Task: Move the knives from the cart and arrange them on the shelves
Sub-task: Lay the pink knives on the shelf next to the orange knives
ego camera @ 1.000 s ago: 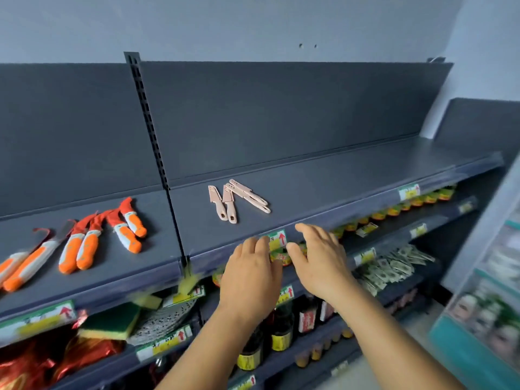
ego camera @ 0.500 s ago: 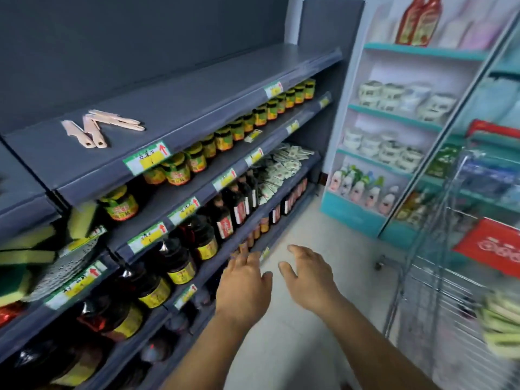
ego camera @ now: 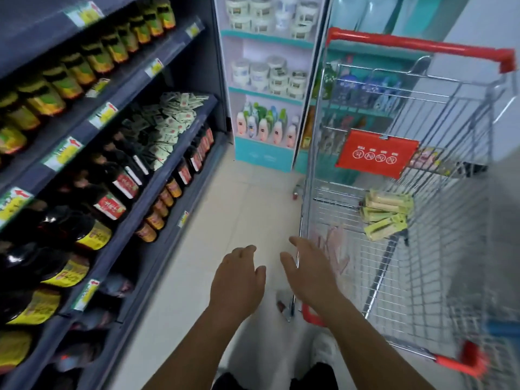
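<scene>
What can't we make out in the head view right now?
- Pale pinkish items in the cart: blurred, behind the wire mesh and partly behind the right hand; can't confirm they are knives.
- Yellow-green packs in the cart: print too blurred to read.
- Top shelf: cut off by the upper edge, so no placed knives are in view.
- Left hand: seen from the back, palm hidden.

wire cart (ego camera: 439, 249), yellow-green packs (ego camera: 385, 213) inside
</scene>
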Available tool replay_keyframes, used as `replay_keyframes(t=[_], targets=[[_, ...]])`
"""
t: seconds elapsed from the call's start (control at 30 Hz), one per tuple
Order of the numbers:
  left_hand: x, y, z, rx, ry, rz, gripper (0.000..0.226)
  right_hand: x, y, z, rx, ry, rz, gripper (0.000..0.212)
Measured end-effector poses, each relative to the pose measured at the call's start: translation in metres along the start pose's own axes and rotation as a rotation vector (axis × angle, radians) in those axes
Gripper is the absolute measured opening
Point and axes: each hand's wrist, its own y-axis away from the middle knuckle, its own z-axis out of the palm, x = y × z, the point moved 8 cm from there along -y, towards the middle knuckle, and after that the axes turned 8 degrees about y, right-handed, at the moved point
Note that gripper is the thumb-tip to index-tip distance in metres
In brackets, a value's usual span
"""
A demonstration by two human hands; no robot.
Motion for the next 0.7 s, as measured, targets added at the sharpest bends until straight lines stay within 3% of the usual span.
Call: replay_keyframes(t=[0.33, 0.5, 0.7], targets=[[0.12, -0.051, 0.128, -0.094, 0.011, 0.024, 0.048, 0.164, -0.057, -0.036, -0.081, -0.019, 0.064, 0.039], [0.119, -0.086, 0.19, -0.165, -0.003, -0.068, 0.05, 0.222, -0.087, -0.026, -0.125, -0.065, 0.135, 0.04], [0.07, -0.116, 0.257, -0.263, -0.065, -0.278, 0.063, 0.271, -0.111, 0.024, -0.218, -0.116, 0.22, 0.048]])
